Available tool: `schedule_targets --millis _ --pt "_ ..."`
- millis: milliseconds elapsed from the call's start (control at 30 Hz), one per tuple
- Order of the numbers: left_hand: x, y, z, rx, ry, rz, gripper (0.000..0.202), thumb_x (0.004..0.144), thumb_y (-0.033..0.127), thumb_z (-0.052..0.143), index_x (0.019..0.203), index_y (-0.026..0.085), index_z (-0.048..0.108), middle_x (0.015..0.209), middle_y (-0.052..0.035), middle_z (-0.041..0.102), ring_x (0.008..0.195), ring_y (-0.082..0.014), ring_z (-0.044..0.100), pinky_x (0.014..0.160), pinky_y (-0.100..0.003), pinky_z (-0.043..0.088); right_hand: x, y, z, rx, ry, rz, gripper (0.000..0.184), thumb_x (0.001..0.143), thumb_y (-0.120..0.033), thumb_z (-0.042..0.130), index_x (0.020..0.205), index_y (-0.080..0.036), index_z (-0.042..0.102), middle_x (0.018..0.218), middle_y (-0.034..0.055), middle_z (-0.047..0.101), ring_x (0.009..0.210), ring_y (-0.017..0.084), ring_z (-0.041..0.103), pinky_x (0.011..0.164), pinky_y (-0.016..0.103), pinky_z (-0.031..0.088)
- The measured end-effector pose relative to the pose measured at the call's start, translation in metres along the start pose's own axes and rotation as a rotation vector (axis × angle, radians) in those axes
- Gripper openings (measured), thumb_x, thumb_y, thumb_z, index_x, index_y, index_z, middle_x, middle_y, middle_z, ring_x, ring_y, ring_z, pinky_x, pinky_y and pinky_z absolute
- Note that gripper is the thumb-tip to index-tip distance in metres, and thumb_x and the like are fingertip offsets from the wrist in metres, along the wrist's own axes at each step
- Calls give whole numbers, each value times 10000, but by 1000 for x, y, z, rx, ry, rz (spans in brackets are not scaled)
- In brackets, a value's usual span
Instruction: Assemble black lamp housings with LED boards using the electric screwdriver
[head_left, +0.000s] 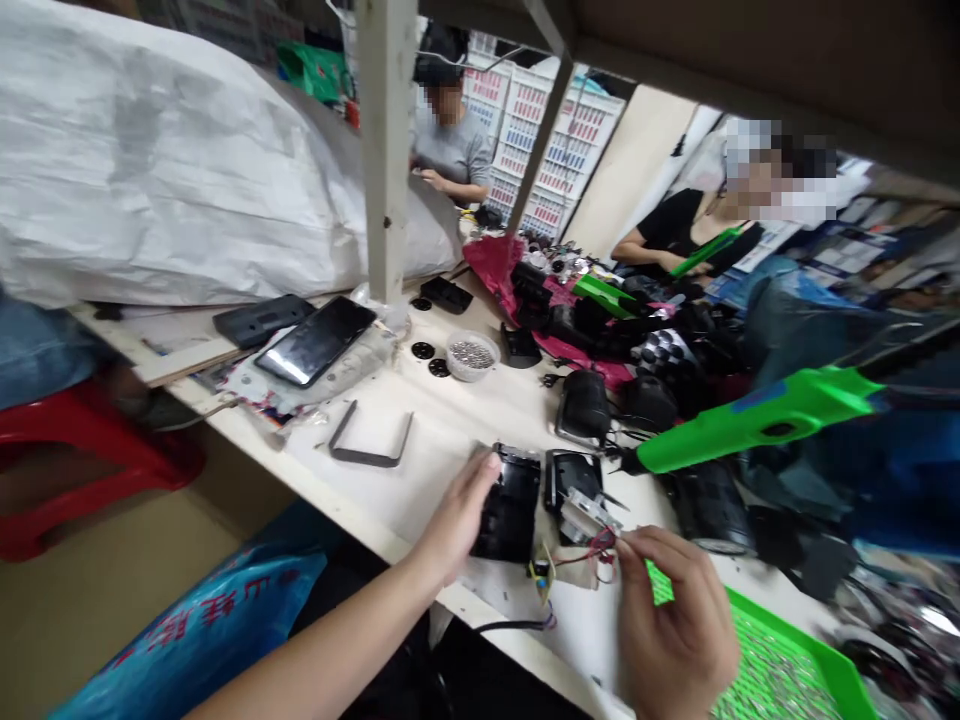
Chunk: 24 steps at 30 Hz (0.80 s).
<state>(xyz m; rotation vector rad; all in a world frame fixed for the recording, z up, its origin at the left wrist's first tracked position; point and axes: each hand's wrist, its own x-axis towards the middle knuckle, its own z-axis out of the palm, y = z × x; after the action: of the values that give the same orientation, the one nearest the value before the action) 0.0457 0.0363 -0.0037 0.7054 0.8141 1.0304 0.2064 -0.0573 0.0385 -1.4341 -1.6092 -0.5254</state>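
Left hand (450, 525) has fingers (486, 463) closed on black plastic housing (510, 510) at near edge of bench (420, 440), right hand (675, 625) w/ fingers (634, 545) pinching thin red wires (602, 545) just right of it, green hand tool (750, 425) nearby on far right.

**L hand (450, 520) on black housing (510, 510), R hand (675, 625) at red wires (602, 548)**

Black housing: plastic, approx. rect., held upright-ish against L palm, fingers over its top L edge. 2nd black housing (570, 478) just beside it on white bench (390, 445), open side up. Small metal bracket (585, 515) lies across near end of 2nd housing, w/ red wires running from that area to R fingertips (624, 545), which pinch them. Small PCB (541, 572) sits tilted below, close to bench edge. Exact wire connections too small to tell.
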Motion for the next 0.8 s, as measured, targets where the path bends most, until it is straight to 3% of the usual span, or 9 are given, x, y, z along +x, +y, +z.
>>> schedule_targets --millis 133,200,300,400,467,600,700,767,800 --pt "3 17 -4 505 93 427 422 833 399 596 1218 226 596 1358 -75 551 1305 -251 441 1134 -435 275 -3 12 -7 -38 65 -55 150 822 -53 622 896 -182 598 813 32 637 755 153 625 684 297 522" --pt "-7 26 0 624 68 544 355 865 367 559 1198 255 608 1340 -61 551 1255 -232 487 1067 -396 383 -5 14 -7 -62 100 -84 164 808 -31 630 891 -171 608 825 39 639 765 153 629 692 299 535" --pt "-30 34 14 669 -212 358 296 885 355 539 1147 258 635 1223 -64 615 1057 -210 607 851 -316 519 -10 11 -7 -45 156 -142 218 774 19 640 890 -166 629 846 40 640 809 160 631 742 328 549" --pt "-43 35 32 567 -475 93 269 854 361 595 1068 210 654 1047 -61 679 906 -203 634 748 -290 521 -12 7 -5 13 188 -210 273 752 44 645 933 -160 655 893 43 645 870 175 632 796 366 551" --pt "-43 33 39 487 -545 21 236 844 356 614 1004 188 658 943 -46 693 865 -201 627 750 -289 504 -12 4 -4 54 174 -244 294 754 41 642 973 -154 663 923 49 645 895 183 629 808 381 552" --pt "-39 27 38 551 -510 100 190 829 306 629 974 184 644 997 -51 679 921 -214 599 853 -317 463 -12 -2 -10 115 76 -258 285 775 31 616 985 -157 659 898 42 645 865 162 630 800 344 551" --pt "-41 21 30 551 -495 109 205 843 319 592 1005 197 622 1036 -59 662 986 -226 582 908 -326 438 -7 4 -17 265 13 -75 152 852 -169 611 998 -191 649 927 53 648 904 165 629 805 323 530" --pt "-44 15 26 516 -478 99 207 849 335 574 1012 210 603 1027 -54 658 1039 -231 566 925 -324 425 5 18 -18 453 158 215 333 835 -466 610 1079 -240 617 1038 69 625 982 200 610 837 369 511" --pt "-46 12 26 502 -474 76 207 847 346 569 1001 209 594 989 -53 660 1022 -231 572 902 -324 434 15 26 -17 579 309 412 506 754 -619 619 1119 -269 594 1100 70 602 1020 219 592 867 402 494"
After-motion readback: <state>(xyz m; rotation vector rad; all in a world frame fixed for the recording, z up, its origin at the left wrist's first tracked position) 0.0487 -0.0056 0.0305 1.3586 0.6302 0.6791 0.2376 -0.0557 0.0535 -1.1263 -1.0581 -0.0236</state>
